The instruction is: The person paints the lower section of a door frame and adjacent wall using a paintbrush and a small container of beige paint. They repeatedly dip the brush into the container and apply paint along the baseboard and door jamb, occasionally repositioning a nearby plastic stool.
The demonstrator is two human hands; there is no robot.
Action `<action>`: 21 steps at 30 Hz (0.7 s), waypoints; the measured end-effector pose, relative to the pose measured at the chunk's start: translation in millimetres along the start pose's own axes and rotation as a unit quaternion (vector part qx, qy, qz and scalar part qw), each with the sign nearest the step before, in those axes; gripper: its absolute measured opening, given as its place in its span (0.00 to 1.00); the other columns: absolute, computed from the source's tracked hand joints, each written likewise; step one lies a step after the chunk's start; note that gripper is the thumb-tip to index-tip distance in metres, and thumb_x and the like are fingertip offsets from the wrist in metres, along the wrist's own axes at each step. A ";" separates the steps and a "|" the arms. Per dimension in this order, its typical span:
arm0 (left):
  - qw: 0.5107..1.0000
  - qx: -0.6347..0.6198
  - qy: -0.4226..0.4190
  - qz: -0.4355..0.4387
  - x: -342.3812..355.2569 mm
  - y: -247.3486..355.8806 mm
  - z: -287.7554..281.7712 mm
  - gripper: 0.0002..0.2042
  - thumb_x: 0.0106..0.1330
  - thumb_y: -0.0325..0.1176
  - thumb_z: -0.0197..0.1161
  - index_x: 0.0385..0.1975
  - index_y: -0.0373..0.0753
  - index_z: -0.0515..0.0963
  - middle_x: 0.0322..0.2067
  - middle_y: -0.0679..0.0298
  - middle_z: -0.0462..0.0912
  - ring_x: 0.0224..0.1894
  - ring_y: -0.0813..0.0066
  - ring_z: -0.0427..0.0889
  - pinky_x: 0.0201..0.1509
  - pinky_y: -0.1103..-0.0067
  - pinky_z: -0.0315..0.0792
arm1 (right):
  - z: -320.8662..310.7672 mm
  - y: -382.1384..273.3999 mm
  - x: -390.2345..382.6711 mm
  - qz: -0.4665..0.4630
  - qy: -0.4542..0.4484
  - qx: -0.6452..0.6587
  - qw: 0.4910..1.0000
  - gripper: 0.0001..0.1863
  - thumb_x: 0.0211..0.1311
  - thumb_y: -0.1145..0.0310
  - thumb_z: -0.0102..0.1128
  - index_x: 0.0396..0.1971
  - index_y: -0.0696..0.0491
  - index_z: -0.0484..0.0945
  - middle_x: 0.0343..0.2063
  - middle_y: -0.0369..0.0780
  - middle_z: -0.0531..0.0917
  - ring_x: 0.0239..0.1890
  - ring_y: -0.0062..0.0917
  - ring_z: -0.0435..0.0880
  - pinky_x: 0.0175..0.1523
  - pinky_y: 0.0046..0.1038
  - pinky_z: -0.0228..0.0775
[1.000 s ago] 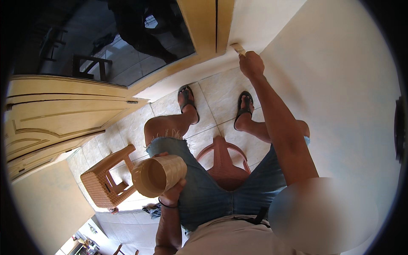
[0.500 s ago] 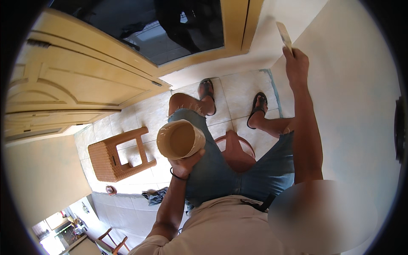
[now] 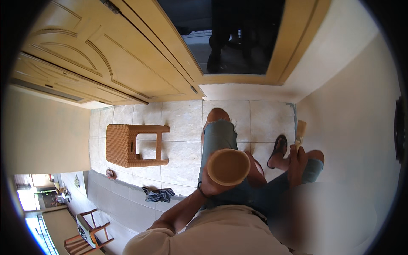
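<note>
My left hand (image 3: 208, 178) grips a round cream container (image 3: 228, 167) with beige liquid inside, held over my left thigh. My right hand (image 3: 296, 163) is closed on the handle of a flat paintbrush (image 3: 301, 131), bristles upward, beside the pale right wall (image 3: 348, 119) and near my right knee. Whether the bristles touch the wall is unclear. I sit on a reddish plastic chair (image 3: 255, 168), mostly hidden by my legs, in denim shorts and dark sandals. A blurred patch covers part of my right arm.
A brown woven plastic stool (image 3: 120, 145) lies sideways on the tiled floor (image 3: 182, 140). Yellow panelled wooden doors (image 3: 110, 59) and a frame with dark glass (image 3: 238, 29) stand ahead. A dark plastic bag (image 3: 158, 194) and small round object (image 3: 110, 174) lie left, with a wooden chair (image 3: 89, 233) farther off.
My view has swung toward the left, showing more doors and floor. My right hand with the brush has come down from high on the right to beside my knee.
</note>
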State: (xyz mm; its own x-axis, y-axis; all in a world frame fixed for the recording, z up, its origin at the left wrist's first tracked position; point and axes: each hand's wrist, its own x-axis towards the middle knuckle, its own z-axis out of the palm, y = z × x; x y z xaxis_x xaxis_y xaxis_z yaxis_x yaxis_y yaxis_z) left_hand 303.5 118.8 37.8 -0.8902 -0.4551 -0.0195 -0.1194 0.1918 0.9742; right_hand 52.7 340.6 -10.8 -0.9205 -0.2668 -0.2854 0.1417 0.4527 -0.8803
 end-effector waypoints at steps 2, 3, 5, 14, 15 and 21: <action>0.993 0.047 -0.016 0.109 26.2 -11.8 1.3 0.47 0.50 0.41 0.85 0.70 0.38 0.64 0.66 0.52 0.71 0.68 0.62 0.73 0.70 0.66 0.69 | 9.9 -23.0 -1.8 -0.026 -0.012 -0.003 1.000 0.13 0.73 0.63 0.59 0.38 0.61 0.79 0.27 0.39 0.80 0.30 0.21 0.78 0.31 0.27 0.68; 0.990 -0.069 0.013 0.124 41.3 -14.7 6.5 0.48 0.50 0.43 0.85 0.70 0.37 0.64 0.66 0.51 0.71 0.68 0.61 0.72 0.70 0.66 0.69 | 22.7 -31.7 0.2 -0.065 -0.022 0.005 0.998 0.12 0.73 0.65 0.59 0.38 0.60 0.79 0.27 0.40 0.81 0.29 0.23 0.80 0.30 0.27 0.69; 0.980 -0.147 0.021 0.134 71.9 -10.7 2.5 0.49 0.48 0.46 0.86 0.69 0.36 0.65 0.65 0.49 0.71 0.69 0.58 0.72 0.70 0.65 0.69 | 32.6 -36.3 19.5 -0.132 -0.075 -0.041 0.988 0.08 0.71 0.68 0.59 0.38 0.59 0.78 0.28 0.42 0.81 0.30 0.29 0.82 0.31 0.28 0.72; 0.982 -0.151 -0.026 0.114 159.2 32.0 -42.4 0.53 0.42 0.48 0.88 0.68 0.35 0.66 0.64 0.49 0.73 0.68 0.53 0.72 0.70 0.63 0.68 | 101.5 -137.8 108.5 -0.241 -0.409 -0.269 0.838 0.13 0.63 0.66 0.64 0.43 0.57 0.77 0.34 0.50 0.83 0.32 0.50 0.83 0.36 0.45 0.77; 0.977 -0.169 -0.013 0.127 165.5 42.4 -48.1 0.52 0.43 0.47 0.87 0.68 0.35 0.66 0.62 0.49 0.73 0.67 0.53 0.73 0.69 0.62 0.69 | 110.1 -148.3 115.4 -0.207 -0.417 -0.266 0.844 0.14 0.66 0.63 0.63 0.42 0.58 0.77 0.33 0.50 0.84 0.32 0.50 0.84 0.36 0.45 0.77; 0.975 -0.165 0.084 0.125 162.6 110.5 -76.9 0.45 0.48 0.41 0.85 0.66 0.36 0.67 0.60 0.51 0.75 0.62 0.52 0.78 0.64 0.63 0.72 | 110.0 -180.3 121.7 -0.202 -0.426 -0.318 0.823 0.19 0.73 0.51 0.56 0.39 0.55 0.78 0.27 0.50 0.85 0.31 0.50 0.87 0.35 0.46 0.78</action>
State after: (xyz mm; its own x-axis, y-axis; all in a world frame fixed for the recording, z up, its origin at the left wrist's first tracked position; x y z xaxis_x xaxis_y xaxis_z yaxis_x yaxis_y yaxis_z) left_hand 179.4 -0.8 159.6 -0.7852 -0.5719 0.2373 0.2647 0.0365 0.9636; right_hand -44.8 132.9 71.5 -0.2188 -0.8817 -0.4181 -0.5809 0.4620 -0.6702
